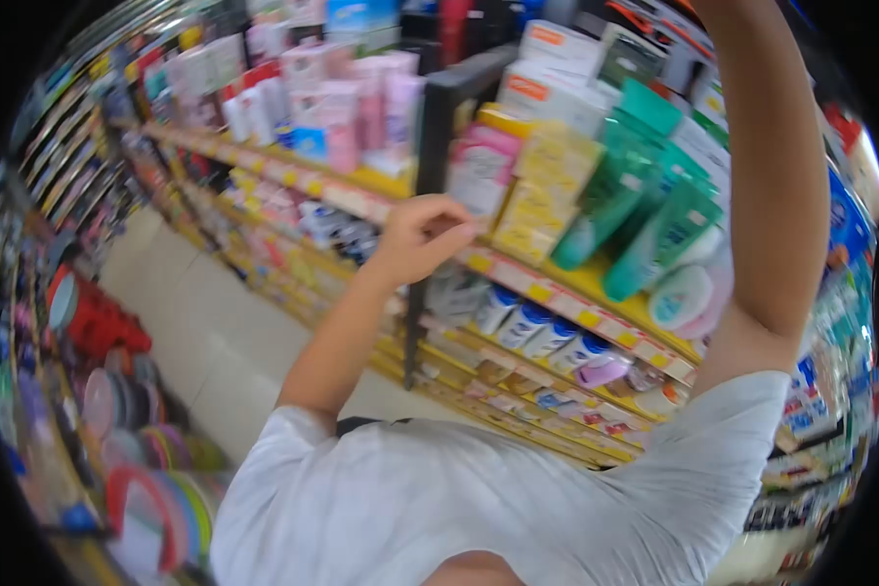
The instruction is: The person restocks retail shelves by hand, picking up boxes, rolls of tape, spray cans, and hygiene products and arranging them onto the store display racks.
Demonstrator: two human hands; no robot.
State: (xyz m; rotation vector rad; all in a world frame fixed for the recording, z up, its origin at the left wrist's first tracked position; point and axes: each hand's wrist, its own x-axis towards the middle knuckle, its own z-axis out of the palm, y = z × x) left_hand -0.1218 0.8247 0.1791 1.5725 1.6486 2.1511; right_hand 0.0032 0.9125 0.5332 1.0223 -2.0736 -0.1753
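My left hand (pixel 423 240) is at the front edge of a shelf, beside a dark upright post (pixel 436 137). Its fingers curl round toward the thumb in a pinch, and blur hides whatever may be between the tips. Just beyond it stand a pink and white box (pixel 481 176) and a stack of yellow boxes (pixel 547 186). My right arm reaches up past the top edge of the view, so my right hand is out of sight. Beside that arm are green tubes (pixel 659 234) standing on the same shelf.
Pink tubes and cartons (pixel 342 122) fill the shelf left of the post. Blue-capped white bottles (pixel 524 322) line a lower shelf. At left, a red basket-like item (pixel 107 317) and stacked colourful basins (pixel 171 508) border the tiled aisle floor (pixel 190 303).
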